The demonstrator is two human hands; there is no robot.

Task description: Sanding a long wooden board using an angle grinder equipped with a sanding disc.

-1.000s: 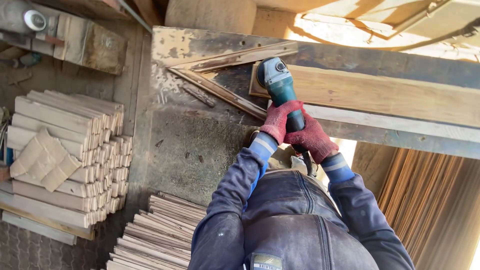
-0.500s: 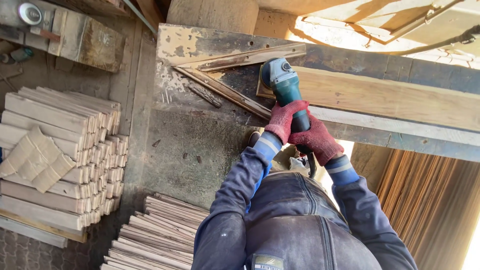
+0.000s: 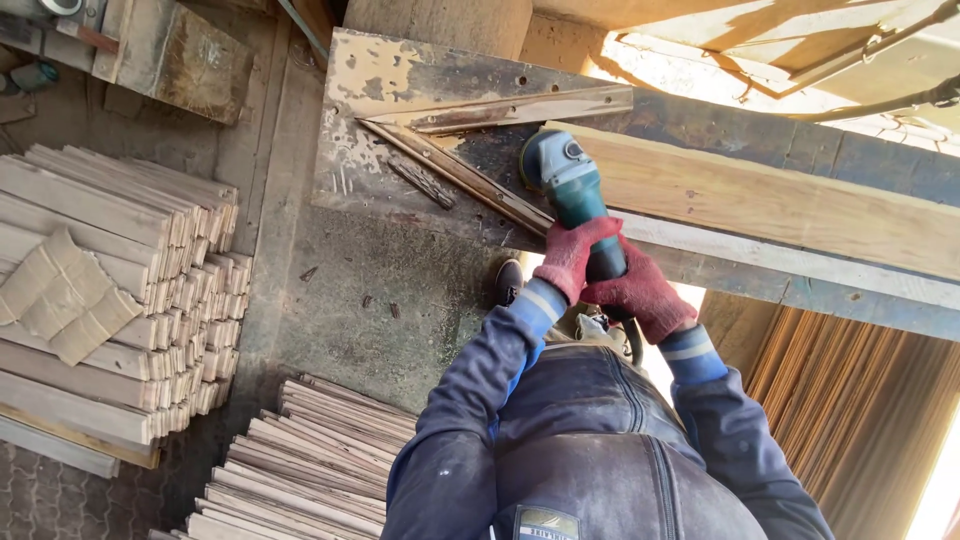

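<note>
Both my hands wear red knit gloves and grip a teal power sander (image 3: pixel 567 185). My left hand (image 3: pixel 572 255) wraps the body of the tool from the left; my right hand (image 3: pixel 640 290) holds its rear handle just behind. The sander's round head sits at the left end of a long pale wooden plank (image 3: pixel 780 205) that lies across a worn workbench (image 3: pixel 400 75). Two thin wooden strips (image 3: pixel 470 175) form a corner stop on the bench beside the sander head. The tool's pad is hidden under its housing.
A tall stack of pale wooden slats (image 3: pixel 110 290) stands at the left, and a lower pile of slats (image 3: pixel 300 460) lies near my left elbow. A shoe (image 3: pixel 508 280) shows on the concrete floor below the bench. More thin strips (image 3: pixel 860 400) lean at the right.
The sander and both hands have shifted slightly right and down in view; the head now sits at the plank's left end. My grip is unchanged.
</note>
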